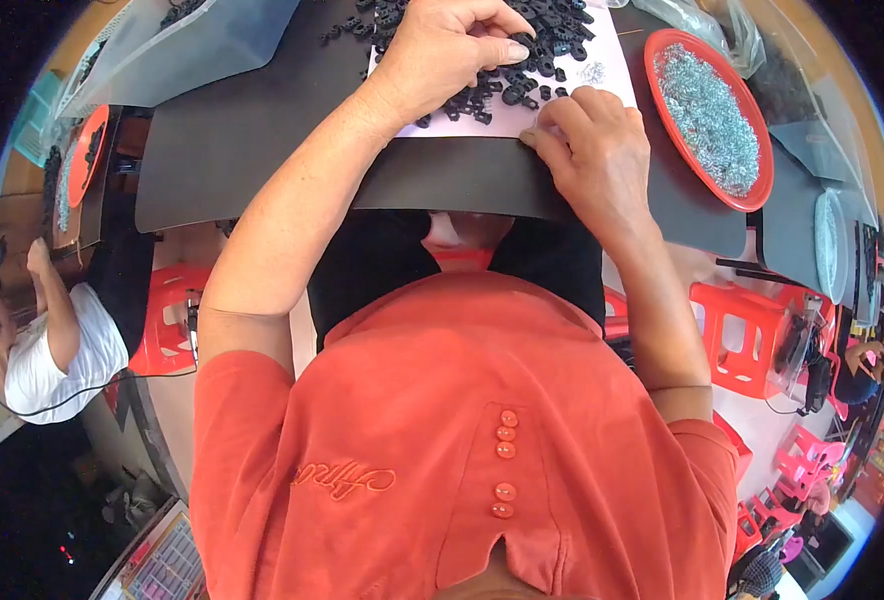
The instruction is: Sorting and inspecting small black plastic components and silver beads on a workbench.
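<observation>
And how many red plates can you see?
2: one red plate right of the right hand, holding silvery bits; the other plate at far left, with black pieces. More could be hidden.

Small black parts [552, 38], loosely heaped

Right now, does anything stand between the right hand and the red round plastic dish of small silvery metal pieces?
Nothing visible does: only flat, dark matte tabletop shows between the right hand and the red dish.

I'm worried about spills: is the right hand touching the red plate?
Apart: the head view shows a strip of dark surface between the right hand and the red plate.
</observation>
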The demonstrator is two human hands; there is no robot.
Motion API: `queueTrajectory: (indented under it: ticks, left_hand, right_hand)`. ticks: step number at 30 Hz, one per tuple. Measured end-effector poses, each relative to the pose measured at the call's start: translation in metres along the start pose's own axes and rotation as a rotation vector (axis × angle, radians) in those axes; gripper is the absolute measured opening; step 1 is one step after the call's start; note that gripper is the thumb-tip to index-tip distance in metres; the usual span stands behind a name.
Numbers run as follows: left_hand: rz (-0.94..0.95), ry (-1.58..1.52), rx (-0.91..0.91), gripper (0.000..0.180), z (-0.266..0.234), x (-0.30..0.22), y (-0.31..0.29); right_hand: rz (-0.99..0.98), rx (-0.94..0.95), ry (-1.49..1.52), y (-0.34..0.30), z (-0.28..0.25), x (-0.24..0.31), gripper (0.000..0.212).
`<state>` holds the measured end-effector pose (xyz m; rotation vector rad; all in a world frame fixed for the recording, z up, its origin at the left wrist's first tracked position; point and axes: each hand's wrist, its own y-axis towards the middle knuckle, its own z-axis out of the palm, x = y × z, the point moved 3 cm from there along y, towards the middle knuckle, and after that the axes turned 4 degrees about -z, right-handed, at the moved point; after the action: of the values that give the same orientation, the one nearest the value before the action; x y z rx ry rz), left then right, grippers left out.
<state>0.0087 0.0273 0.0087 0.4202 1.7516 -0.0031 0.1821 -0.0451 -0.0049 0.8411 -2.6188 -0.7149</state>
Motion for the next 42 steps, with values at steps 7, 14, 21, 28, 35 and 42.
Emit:
queueTrajectory:
  ticks: [7,14,21,28,35,42]
  left_hand:
    - [0.011,0.013,0.004,0.013,0.0,-0.001,0.001]
    - [0.157,0.105,0.008,0.014,0.0,-0.001,0.001]
    - [0.185,0.135,-0.014,0.013,0.0,-0.002,0.0]
    - [0.208,0.124,-0.026,0.013,-0.001,0.003,0.001]
    - [0.189,0.161,-0.034,0.014,-0.001,0.002,0.001]
    - [0.189,0.172,-0.015,0.013,0.001,0.001,0.001]
  right_hand:
    - [-0.041,-0.034,-0.068,-0.003,0.004,0.0,0.014]
    - [-0.009,-0.07,-0.089,-0.002,0.003,0.005,0.015]
    - [-0.03,-0.112,-0.055,0.004,0.006,0.006,0.013]
    - [-0.032,0.007,0.003,0.011,0.003,0.001,0.009]
    - [-0.08,0.03,-0.08,0.007,0.009,0.003,0.007]
    - [-0.067,-0.005,-0.088,0.003,0.007,-0.001,0.01]
